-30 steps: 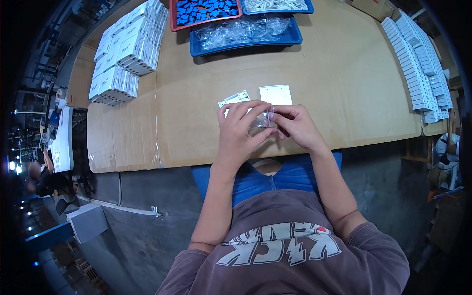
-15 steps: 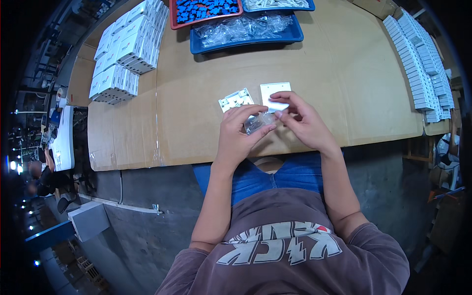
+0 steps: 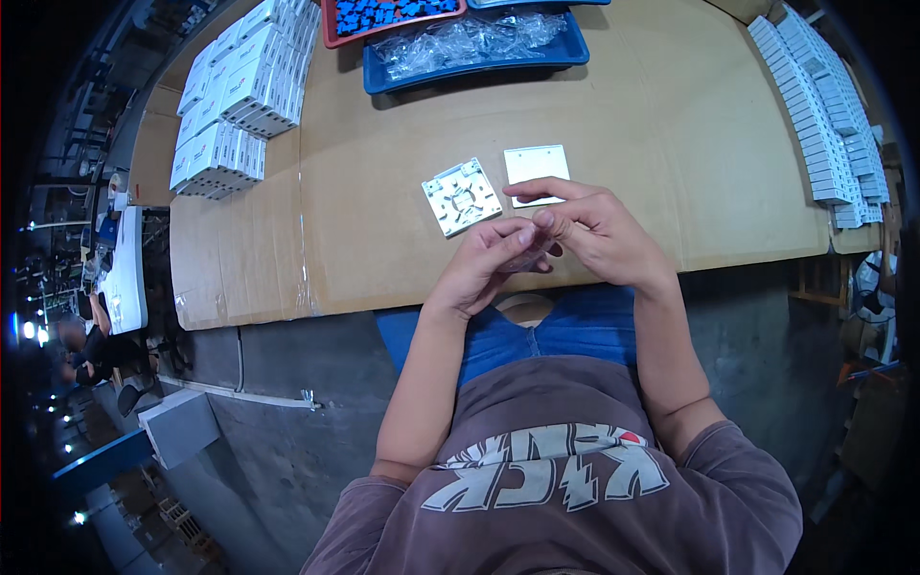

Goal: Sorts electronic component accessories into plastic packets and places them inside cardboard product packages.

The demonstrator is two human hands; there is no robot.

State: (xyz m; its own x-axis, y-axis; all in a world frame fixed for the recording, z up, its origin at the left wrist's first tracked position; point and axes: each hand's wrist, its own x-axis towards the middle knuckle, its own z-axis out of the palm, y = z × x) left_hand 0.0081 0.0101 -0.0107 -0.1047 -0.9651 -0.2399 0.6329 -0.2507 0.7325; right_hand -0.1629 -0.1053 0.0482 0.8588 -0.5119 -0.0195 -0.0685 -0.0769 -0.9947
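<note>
My left hand (image 3: 482,265) is closed around a small clear plastic bag (image 3: 524,260), mostly hidden by the fingers. Right beside it, my right hand (image 3: 613,235) pinches thumb and forefinger together at the bag's upper end, its other fingers stretched over the table. What that pinch holds is too small to tell. Just beyond the hands lies a square white plastic housing (image 3: 462,197), its open inside with clips and a round centre facing up. To its right lies a flat white square cover (image 3: 535,163), partly behind my right fingers.
A blue tray (image 3: 479,79) of clear plastic bags stands at the far side, beside a red tray (image 3: 395,31) of small blue parts. White boxes (image 3: 220,115) are stacked at left, more white boxes (image 3: 810,115) at right. Cardboard (image 3: 364,259) covers the table.
Both hands have drawn together and the left has turned, hiding most of the bag. A white piece by the right fingers no longer shows. The housing is now uncovered by the hands.
</note>
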